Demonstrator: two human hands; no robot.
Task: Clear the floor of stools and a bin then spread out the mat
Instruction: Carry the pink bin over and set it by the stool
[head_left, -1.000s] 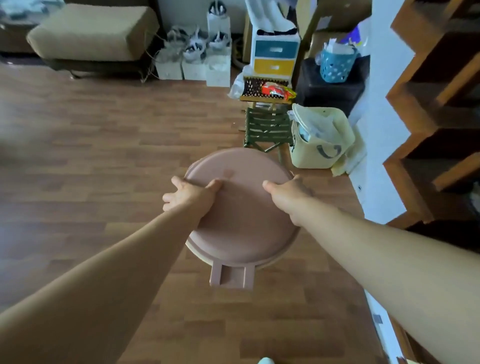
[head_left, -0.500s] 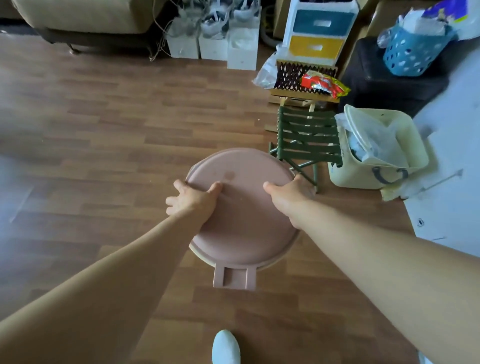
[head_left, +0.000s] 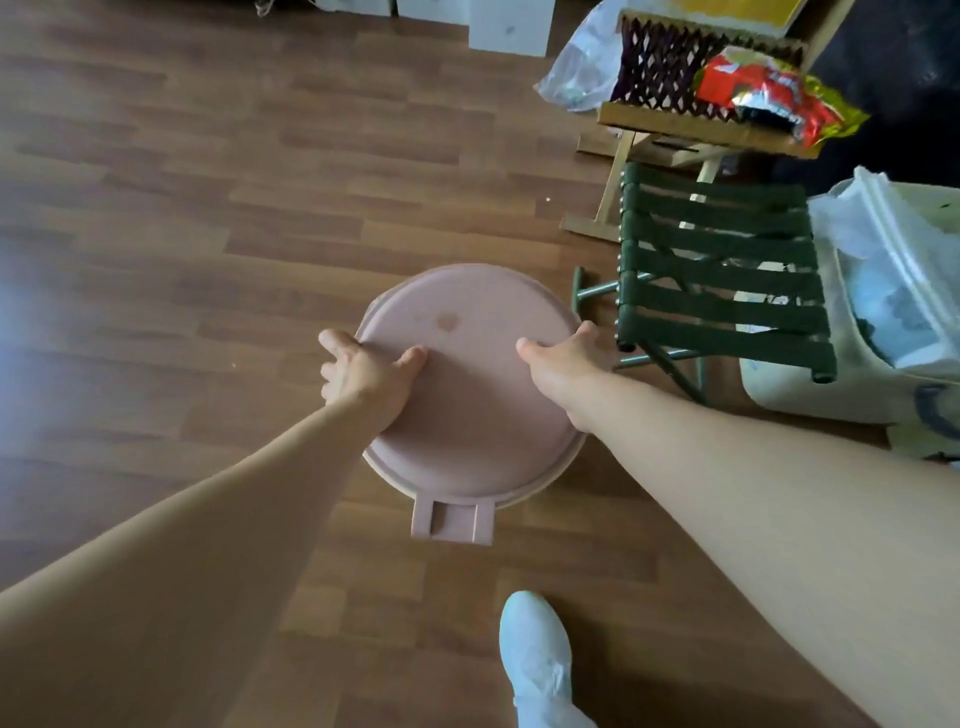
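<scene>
While the left hand and right hand are clasping opposite edges of the bin, thumbs on its pink lid, it is showing lid-up just beside the green stool; seemingly light, stiff, smooth plastic, so gripping under the rim is looking safest.

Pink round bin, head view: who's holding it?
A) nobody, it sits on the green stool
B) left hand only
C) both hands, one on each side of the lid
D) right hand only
C: the left hand and the right hand each hold an opposite edge of the pink round bin, thumbs on top of its lid.
</scene>
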